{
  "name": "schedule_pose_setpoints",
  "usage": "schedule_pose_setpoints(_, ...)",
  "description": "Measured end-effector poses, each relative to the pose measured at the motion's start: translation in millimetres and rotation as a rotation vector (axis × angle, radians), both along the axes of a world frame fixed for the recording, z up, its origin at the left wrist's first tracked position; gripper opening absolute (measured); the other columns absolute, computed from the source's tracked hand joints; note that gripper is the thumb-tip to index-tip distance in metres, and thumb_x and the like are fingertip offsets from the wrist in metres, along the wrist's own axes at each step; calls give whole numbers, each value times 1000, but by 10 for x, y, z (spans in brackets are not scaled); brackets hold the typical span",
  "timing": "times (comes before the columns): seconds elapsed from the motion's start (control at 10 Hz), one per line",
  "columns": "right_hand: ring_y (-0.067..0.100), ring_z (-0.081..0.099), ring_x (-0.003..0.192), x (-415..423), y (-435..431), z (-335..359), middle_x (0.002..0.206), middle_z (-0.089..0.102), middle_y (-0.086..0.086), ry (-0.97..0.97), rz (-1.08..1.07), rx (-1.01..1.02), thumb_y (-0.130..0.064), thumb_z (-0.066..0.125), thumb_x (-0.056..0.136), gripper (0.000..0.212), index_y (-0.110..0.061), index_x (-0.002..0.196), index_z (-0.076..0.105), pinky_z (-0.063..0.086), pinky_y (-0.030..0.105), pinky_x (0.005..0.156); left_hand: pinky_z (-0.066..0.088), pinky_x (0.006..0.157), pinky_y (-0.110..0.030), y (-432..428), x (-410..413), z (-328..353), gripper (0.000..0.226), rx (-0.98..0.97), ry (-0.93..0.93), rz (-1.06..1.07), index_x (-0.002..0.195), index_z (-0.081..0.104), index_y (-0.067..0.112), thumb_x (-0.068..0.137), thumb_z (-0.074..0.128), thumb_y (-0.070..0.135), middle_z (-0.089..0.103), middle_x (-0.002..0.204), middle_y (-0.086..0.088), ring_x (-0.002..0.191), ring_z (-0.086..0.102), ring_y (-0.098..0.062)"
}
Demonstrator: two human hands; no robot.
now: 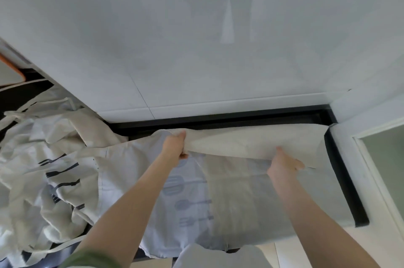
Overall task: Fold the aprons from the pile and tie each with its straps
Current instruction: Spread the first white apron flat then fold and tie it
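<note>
- I see the working apron (pixel 190 202) spread flat from centre towards 5 o'clock on a black countertop (pixel 341 169). Pale utensil prints show through its cloth.
- Its far part is turned over as a plain beige flap (pixel 251 143), lifted off the layer beneath and running from centre out to 3 o'clock.
- The left hand (pixel 175 145), just below centre, has its fingers curled round the flap's left end, with cloth bunched in the grip.
- The right hand (pixel 284 165), at about 4 o'clock, pinches the flap's near edge: the thumb lies up against the cloth and the fingers are tucked along the edge.
- The two hands are apart, with the flap stretched between them.
- The pile (pixel 43 169) of crumpled aprons sits at 8 o'clock, touching the working apron's left side. Dark utensil prints show on one of them.
- A loose strap (pixel 59 248) trails from the pile at 7 o'clock.
- A white tiled wall (pixel 196 49) fills 12 o'clock, meeting the countertop's back edge.
- An orange-edged object (pixel 11 71) sits at 9 o'clock; I cannot tell what it is.
- A green sleeve (pixel 87 259) shows on the left arm at 7 o'clock.
</note>
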State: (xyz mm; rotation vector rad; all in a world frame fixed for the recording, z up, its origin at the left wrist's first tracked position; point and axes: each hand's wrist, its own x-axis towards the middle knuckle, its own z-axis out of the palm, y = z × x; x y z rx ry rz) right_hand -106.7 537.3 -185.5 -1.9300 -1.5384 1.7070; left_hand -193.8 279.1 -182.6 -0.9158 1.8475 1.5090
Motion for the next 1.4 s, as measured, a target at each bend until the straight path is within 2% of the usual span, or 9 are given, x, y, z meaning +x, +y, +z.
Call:
schedule_pose_setpoints(0.1,39,45,125,-7,109,-8,139,43,25,-158,223,72,-21,48,98,50,-6,143,32,29,11,58,43,42,-22,-85,95,-5,33,-158,-39,-220,79,51,6,95,55,34,51,62,-9,48,51,-20)
schedule_pose_setpoints(0.2,30,53,119,37,158,-70,133,50,9,-334,364,190,-9,51,90,50,-16,136,33,43,29,89,48,43,-21,-119,181,11,28,-331,-96,-478,96,56,1,93,58,29,55,57,-9,41,56,-20)
schedule_pose_setpoints(0.3,31,41,134,22,268,-129,147,43,12,-128,234,37,-1,55,89,68,-12,150,27,32,30,108,46,48,-23,-92,268,17,76,-436,-163,-637,143,12,-7,91,57,26,55,56,-5,42,53,-19)
schedule_pose_setpoints(0.4,30,41,135,89,339,-207,148,42,13,101,22,-124,-2,55,91,60,-11,147,35,32,32,109,45,67,-29,-41,370,4,97,-786,6,-816,146,-6,5,88,63,39,61,104,-9,88,61,-23)
schedule_pose_setpoints(0.5,23,55,104,136,261,-16,113,57,8,198,-138,-248,-15,52,98,17,-18,114,56,45,29,85,39,89,-29,92,455,80,87,-1139,217,-961,142,10,10,86,62,51,36,129,-10,114,42,-23)
schedule_pose_setpoints(0.6,11,46,69,170,350,-15,83,47,2,189,-117,-222,-7,51,96,18,-15,80,51,42,19,60,28,106,-35,295,488,15,84,-1137,406,-1073,146,9,13,90,57,52,20,145,-13,129,32,-27)
schedule_pose_setpoints(0.7,9,52,66,194,404,-47,83,51,3,265,-184,-313,-5,48,94,10,-12,87,52,46,18,59,7,118,-47,519,533,-76,72,-903,526,-1173,152,7,22,97,47,46,-5,159,-15,146,5,-32)
schedule_pose_setpoints(0.9,10,52,64,135,532,-88,75,54,4,396,-213,-384,-6,53,97,15,-7,82,54,51,17,55,-15,113,-59,705,529,-355,70,-727,220,-1374,146,-24,41,97,21,62,-42,150,-6,138,-38,-29)
schedule_pose_setpoints(1.4,11,43,49,85,808,-195,65,49,3,291,12,-173,-13,48,98,20,-13,78,47,33,21,46,-20,112,-56,672,419,-418,68,-707,180,-1421,141,-31,44,94,13,67,-50,143,-1,133,-45,-26)
